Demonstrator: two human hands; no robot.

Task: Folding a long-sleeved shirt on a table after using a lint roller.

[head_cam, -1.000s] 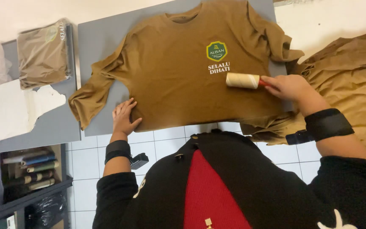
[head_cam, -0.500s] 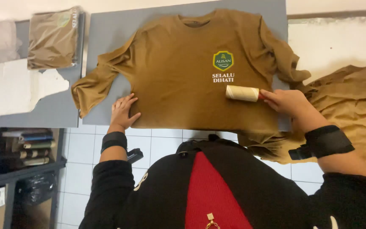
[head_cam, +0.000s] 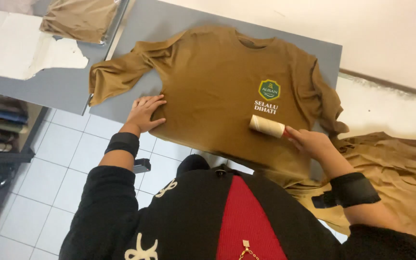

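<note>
Fingers (head_cam: 292,132) grip lint roller (head_cam: 267,126) on brown shirt (head_cam: 217,91); shirt pile (head_cam: 396,168) beside.

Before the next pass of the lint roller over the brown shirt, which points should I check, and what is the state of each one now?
1. Brown long-sleeved shirt lies front up on the grey board: ok.
2. Left hand presses flat on the shirt's lower edge: ok.
3. Right hand grips the lint roller by its handle: ok.
4. Roller rests on the cloth, just below the printed badge: ok.
5. Sleeves smooth: not ok, both are bunched and creased.
6. Roller sheet clean enough to pick up lint: cannot tell.
</note>
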